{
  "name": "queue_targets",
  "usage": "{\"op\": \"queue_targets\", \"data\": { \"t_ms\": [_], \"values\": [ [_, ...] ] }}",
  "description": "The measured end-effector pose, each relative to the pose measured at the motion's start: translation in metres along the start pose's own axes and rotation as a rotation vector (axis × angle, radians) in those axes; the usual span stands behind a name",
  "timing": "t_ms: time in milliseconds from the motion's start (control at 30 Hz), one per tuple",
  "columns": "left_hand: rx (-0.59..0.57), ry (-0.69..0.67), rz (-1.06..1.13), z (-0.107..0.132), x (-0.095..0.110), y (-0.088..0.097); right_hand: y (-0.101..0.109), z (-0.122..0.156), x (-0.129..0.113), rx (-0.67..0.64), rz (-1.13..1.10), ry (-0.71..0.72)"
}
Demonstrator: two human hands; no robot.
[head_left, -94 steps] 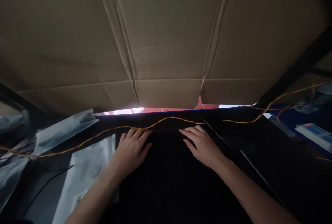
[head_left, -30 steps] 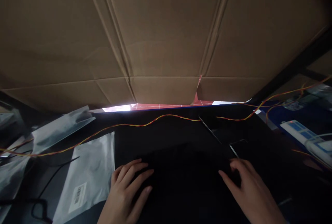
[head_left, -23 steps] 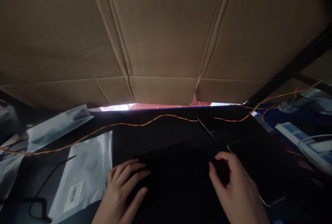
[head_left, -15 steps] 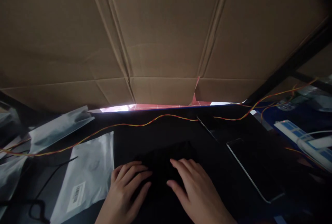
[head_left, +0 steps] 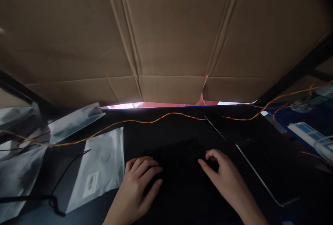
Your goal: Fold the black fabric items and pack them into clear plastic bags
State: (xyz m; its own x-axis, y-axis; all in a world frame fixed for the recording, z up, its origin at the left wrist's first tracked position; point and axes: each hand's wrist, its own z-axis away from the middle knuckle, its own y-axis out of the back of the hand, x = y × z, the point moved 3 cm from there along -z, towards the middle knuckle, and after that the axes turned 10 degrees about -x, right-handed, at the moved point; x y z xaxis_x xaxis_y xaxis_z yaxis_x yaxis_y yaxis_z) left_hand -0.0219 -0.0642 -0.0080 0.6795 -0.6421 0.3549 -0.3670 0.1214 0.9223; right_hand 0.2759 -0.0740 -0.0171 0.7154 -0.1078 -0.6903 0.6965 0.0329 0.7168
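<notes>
A black, soft-looking cloth (head_left: 179,159) lies flat on the dark tabletop, its outline barely showing against it. My left hand (head_left: 143,183) rests on the cloth's left side, fingers stretched out and thumb apart. At its right edge, my right hand (head_left: 221,169) has curled fingers, with the thumb and forefinger close together at the cloth; the exact grip is lost in the darkness. Left of my left hand is a translucent plastic bag (head_left: 104,162) with a barcode label (head_left: 91,184).
Cardboard (head_left: 171,37) hangs beyond the table. A red-and-yellow twisted wire (head_left: 135,121) crosses the back. To the right lie a dark, phone-like slab (head_left: 265,173), a smaller one (head_left: 215,126) and a power strip (head_left: 312,138). More bags (head_left: 75,122) and a black cable (head_left: 58,183) are left.
My right hand has moved right, from the middle of the cloth to its right edge, its fingers curling in. My left hand stays on the left side. The whole view has shifted slightly.
</notes>
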Motion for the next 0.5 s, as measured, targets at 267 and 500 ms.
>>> {"op": "queue_targets", "data": {
  "t_ms": [267,500],
  "values": [
    [-0.006,-0.007,0.046,0.006,-0.004,-0.001,0.022,0.002,-0.022,0.095,-0.139,0.021],
    [-0.004,0.011,0.073,0.002,-0.003,-0.001,-0.012,0.007,-0.106,0.029,0.234,0.389]
  ]
}}
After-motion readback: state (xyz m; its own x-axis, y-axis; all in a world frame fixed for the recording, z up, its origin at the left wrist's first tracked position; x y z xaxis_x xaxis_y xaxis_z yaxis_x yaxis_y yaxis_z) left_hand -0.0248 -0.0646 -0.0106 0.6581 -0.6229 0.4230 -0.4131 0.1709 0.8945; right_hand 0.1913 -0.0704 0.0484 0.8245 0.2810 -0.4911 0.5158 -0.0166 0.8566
